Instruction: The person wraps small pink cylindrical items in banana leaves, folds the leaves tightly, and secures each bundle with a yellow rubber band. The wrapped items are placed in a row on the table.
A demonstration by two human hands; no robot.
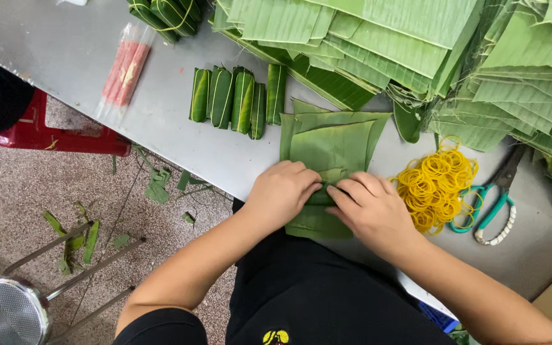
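Observation:
A stack of cut banana leaf pieces (330, 144) lies on the grey metal table (84, 57) in front of me. My left hand (282, 191) and my right hand (368, 207) press together on the leaf's near part, fingers curled over a small rolled fold of leaf (327, 185) between them. What the fold contains is hidden. Several finished leaf-wrapped rolls (237, 99) bound with yellow bands lie in a row just beyond the leaf stack.
A heap of yellow rubber bands (436, 185) and teal-handled scissors (493, 198) lie right of my hands. Large piles of banana leaves (416, 45) fill the far side. A plastic pack of pink sticks (126, 70) lies left. A red stool (52, 134) and a metal stool (14, 310) stand on the floor.

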